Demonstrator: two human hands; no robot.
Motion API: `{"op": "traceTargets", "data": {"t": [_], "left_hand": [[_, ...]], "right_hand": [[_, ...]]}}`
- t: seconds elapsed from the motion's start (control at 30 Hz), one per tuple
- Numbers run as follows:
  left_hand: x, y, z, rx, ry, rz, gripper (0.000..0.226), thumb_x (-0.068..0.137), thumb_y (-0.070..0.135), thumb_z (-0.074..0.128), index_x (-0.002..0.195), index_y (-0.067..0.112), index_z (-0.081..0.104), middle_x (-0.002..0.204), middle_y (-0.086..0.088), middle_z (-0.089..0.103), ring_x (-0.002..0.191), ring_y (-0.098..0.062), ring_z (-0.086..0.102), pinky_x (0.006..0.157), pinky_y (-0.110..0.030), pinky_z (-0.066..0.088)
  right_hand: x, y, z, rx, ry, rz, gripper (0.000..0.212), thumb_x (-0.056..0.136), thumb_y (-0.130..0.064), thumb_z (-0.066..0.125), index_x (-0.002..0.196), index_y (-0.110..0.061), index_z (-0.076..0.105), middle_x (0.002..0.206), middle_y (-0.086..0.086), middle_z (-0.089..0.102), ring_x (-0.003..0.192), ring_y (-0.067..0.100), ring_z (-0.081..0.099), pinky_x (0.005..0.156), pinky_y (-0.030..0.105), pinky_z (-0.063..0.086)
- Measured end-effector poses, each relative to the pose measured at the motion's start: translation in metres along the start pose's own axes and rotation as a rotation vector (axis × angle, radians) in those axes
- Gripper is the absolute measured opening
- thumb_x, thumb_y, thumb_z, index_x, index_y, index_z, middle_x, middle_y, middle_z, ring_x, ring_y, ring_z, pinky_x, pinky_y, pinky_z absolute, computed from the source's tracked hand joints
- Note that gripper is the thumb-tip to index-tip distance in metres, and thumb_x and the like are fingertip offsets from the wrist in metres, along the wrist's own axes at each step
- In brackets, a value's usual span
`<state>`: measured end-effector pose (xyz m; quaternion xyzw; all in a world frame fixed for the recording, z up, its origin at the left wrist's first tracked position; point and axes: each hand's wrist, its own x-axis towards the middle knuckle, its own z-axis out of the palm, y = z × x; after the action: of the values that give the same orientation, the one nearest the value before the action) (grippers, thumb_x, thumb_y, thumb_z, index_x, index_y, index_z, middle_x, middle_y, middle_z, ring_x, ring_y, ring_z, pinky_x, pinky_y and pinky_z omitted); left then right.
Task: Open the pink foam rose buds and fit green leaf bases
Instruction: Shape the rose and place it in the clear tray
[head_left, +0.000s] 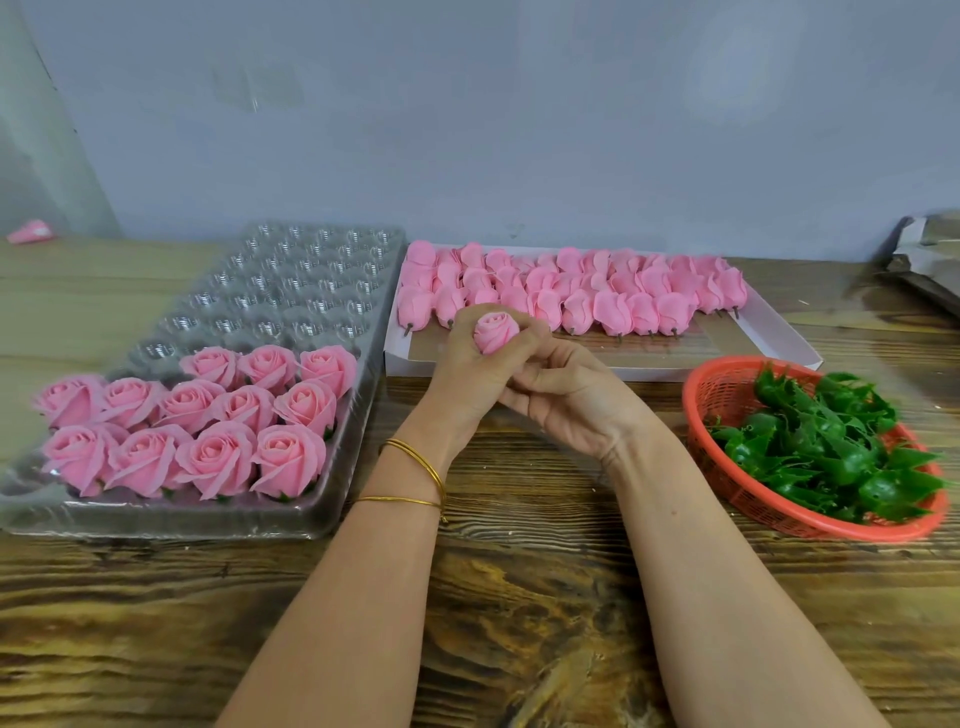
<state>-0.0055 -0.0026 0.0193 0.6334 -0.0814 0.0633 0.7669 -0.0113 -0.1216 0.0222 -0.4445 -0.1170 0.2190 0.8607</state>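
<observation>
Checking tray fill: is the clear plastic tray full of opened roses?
No: opened roses fill only the near rows of the clear plastic tray; its far cavities sit empty.

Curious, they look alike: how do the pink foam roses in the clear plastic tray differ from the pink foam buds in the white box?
The pink foam roses stand upright in the clear plastic tray, petals spread; the pink foam buds lie sideways in the white box, petals closed. Roses show green bases; buds, bare dark stems. Both are pink.
</observation>
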Motion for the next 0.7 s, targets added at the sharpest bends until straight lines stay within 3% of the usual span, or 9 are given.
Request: {"op": "traceTargets", "data": {"t": [0.07,0.13,0.2,0.37,0.47,0.53,0.6,0.7], "left_hand": [[0.0002,-0.0001,-0.0005,0.048,-0.016,0.031,0.02,0.084,0.014,0.073,0.103,0.016,0.07,0.121,-0.009,0.061,0.108,-0.006,0.062,0.088,-0.023,0.052],[0.0002,-0.0001,-0.0014,0.092,-0.026,0.044,0.034,0.082,0.024,0.074,0.115,0.029,0.068,0.136,-0.006,0.05,0.122,-0.001,0.05,0.1,-0.026,0.046],[-0.0004,0.0007,-0.0009,0.095,-0.005,0.04,0.045,0.078,0.03,0.076,0.121,0.034,0.064,0.138,0.001,0.047,0.121,0.005,0.047,0.101,-0.025,0.045],[-0.0013,0.0002,0.0001,0.08,0.088,0.048,0.044,0.077,0.019,0.08,0.117,0.029,0.063,0.132,0.004,0.054,0.123,-0.012,0.054,0.101,-0.04,0.05],[0.0002,-0.0009,-0.0013,0.143,0.132,0.091,0.051,0.074,0.015,0.082,0.12,0.023,0.061,0.121,0.01,0.058,0.107,0.001,0.058,0.09,-0.024,0.054],[0.0016,-0.0018,-0.0021,0.21,0.139,0.132,0.054,0.073,0.017,0.083,0.122,0.023,0.059,0.118,0.014,0.056,0.103,0.008,0.055,0.086,-0.015,0.05],[0.0025,-0.0027,-0.0023,0.303,0.154,0.184,0.055,0.074,0.02,0.083,0.123,0.024,0.058,0.119,0.011,0.055,0.101,0.016,0.05,0.082,-0.004,0.043],[0.0016,-0.0046,0.0001,0.468,0.18,0.27,0.051,0.078,0.024,0.079,0.123,0.025,0.056,0.116,0.001,0.053,0.099,0.018,0.045,0.082,0.001,0.035]], "right_hand": [[-0.0003,0.0003,-0.0009,-0.012,-0.015,-0.01,0.033,0.079,0.006,0.053,0.111,0.002,0.061,0.106,0.013,0.069,0.103,0.022,0.067,0.094,0.033,0.055],[-0.0005,0.0007,-0.0019,-0.021,-0.019,-0.022,0.03,0.079,0.006,0.053,0.109,0.005,0.06,0.103,0.013,0.071,0.102,0.022,0.068,0.093,0.033,0.056],[-0.0005,0.0012,-0.0013,-0.023,-0.017,-0.044,0.03,0.079,0.007,0.053,0.108,0.006,0.06,0.1,0.013,0.072,0.1,0.021,0.07,0.092,0.032,0.056],[-0.0001,0.0028,0.0034,-0.135,0.053,-0.115,0.025,0.085,0.014,0.05,0.102,0.001,0.063,0.093,0.009,0.074,0.093,0.02,0.071,0.084,0.034,0.059],[-0.0028,0.0035,0.0024,-0.306,0.148,-0.118,0.026,0.092,0.013,0.049,0.095,-0.006,0.067,0.095,0.014,0.071,0.095,0.032,0.066,0.08,0.058,0.05],[-0.0027,0.004,0.0014,-0.404,0.244,-0.153,0.023,0.093,0.01,0.051,0.107,0.0,0.066,0.108,0.025,0.068,0.106,0.044,0.063,0.089,0.067,0.046],[-0.0006,0.0054,0.0017,-0.502,0.309,-0.193,0.026,0.091,0.01,0.055,0.116,0.005,0.062,0.112,0.031,0.066,0.11,0.049,0.061,0.096,0.068,0.045],[0.0025,0.0078,-0.0001,-0.687,0.368,-0.255,0.026,0.089,0.011,0.058,0.114,0.005,0.063,0.106,0.029,0.068,0.106,0.047,0.062,0.093,0.063,0.049]]}}
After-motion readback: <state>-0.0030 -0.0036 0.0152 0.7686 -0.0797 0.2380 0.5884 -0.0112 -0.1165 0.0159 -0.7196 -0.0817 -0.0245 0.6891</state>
